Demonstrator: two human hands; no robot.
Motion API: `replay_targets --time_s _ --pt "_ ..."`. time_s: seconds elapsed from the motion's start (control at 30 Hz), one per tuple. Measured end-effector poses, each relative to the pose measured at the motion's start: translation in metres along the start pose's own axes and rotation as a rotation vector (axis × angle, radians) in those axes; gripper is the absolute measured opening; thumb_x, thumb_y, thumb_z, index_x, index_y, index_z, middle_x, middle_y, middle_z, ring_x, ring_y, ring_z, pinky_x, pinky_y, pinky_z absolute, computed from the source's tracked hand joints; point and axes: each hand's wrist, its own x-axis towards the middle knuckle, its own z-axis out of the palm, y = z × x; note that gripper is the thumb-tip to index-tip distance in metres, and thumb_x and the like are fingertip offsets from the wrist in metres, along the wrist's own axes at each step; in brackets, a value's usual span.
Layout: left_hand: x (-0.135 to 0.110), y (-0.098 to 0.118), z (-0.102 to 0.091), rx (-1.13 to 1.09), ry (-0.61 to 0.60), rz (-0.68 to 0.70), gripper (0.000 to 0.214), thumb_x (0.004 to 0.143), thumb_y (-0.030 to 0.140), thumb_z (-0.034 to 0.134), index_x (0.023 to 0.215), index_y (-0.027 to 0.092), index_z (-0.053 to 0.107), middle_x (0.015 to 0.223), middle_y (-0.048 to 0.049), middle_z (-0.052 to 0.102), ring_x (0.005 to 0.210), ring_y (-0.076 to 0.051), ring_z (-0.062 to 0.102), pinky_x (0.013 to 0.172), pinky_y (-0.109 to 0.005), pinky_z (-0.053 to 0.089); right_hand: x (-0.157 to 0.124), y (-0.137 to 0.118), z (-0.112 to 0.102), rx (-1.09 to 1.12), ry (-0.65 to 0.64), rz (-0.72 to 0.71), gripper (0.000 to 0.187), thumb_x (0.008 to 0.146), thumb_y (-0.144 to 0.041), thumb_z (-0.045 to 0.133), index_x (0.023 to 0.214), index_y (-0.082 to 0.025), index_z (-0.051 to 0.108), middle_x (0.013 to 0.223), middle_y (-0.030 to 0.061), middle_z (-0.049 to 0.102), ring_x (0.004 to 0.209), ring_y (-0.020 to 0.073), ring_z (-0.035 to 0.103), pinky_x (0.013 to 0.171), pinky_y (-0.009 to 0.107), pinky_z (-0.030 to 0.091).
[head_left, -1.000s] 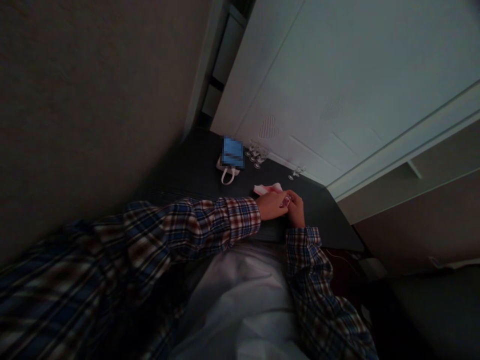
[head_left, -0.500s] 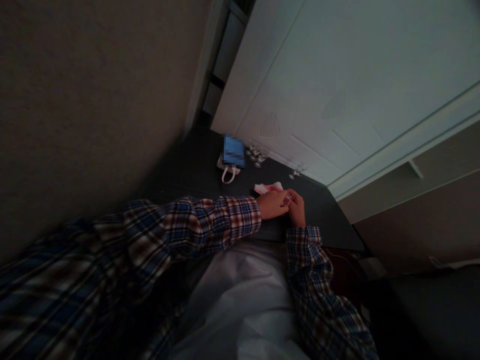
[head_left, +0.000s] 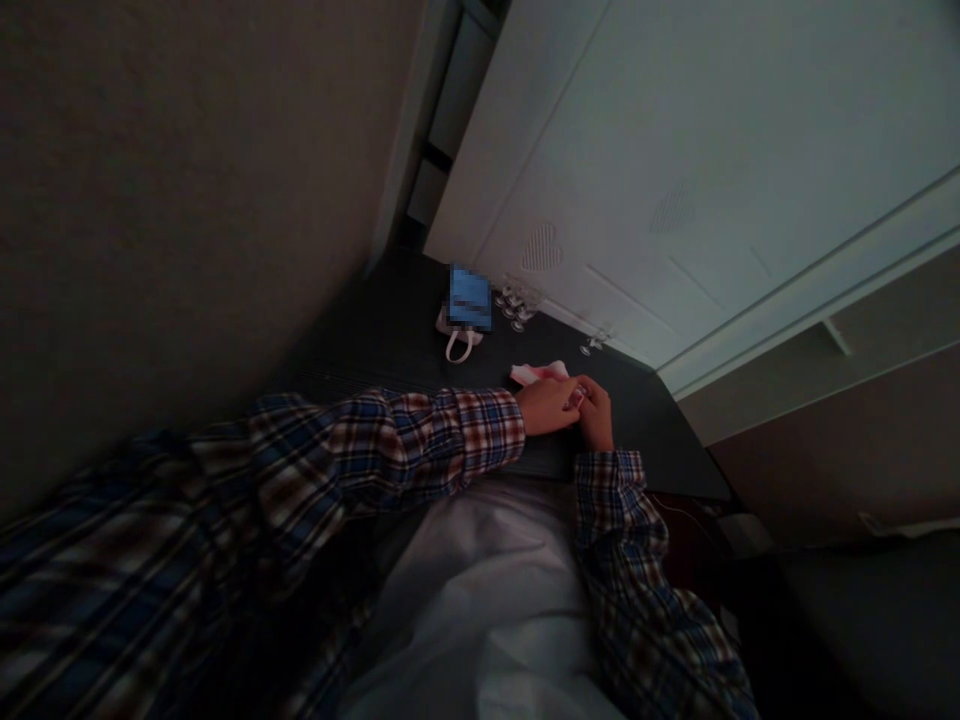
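My left hand point(head_left: 546, 406) and my right hand point(head_left: 597, 415) meet over a dark tabletop point(head_left: 390, 340), fingertips pressed together on a small pink thing point(head_left: 576, 399) that I cannot make out in the dim light. Both hands have their fingers curled in a pinch. A pink and white folded piece point(head_left: 536, 373) lies on the table just behind my left hand. Both arms wear plaid sleeves.
A small white bag with a blue blurred patch point(head_left: 466, 312) stands at the table's back, with several small clear objects point(head_left: 516, 302) beside it and another point(head_left: 594, 344) further right. A white cabinet door point(head_left: 675, 180) rises behind the table. A wall is on the left.
The hands stay joined at the same spot on the table. The view has shifted slightly; nothing else moved.
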Motion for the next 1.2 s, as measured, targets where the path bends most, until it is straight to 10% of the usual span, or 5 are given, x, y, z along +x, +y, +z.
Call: replay_targets --time_s 1.2 --pt "-0.0019 0.0037 -0.0017 0.079 -0.021 0.001 0.044 0.089 0.030 0.038 0.129 0.013 0.046 0.112 -0.0088 0.060 0.098 -0.020 0.061 0.079 -0.027 0.045 -0.0002 0.0006 0.0003 0.009 0.006 0.002 0.030 0.069 -0.039 0.049 0.074 -0.009 0.054 0.068 0.0011 0.052 0.065 0.0040 0.041 0.061 0.016 0.031"
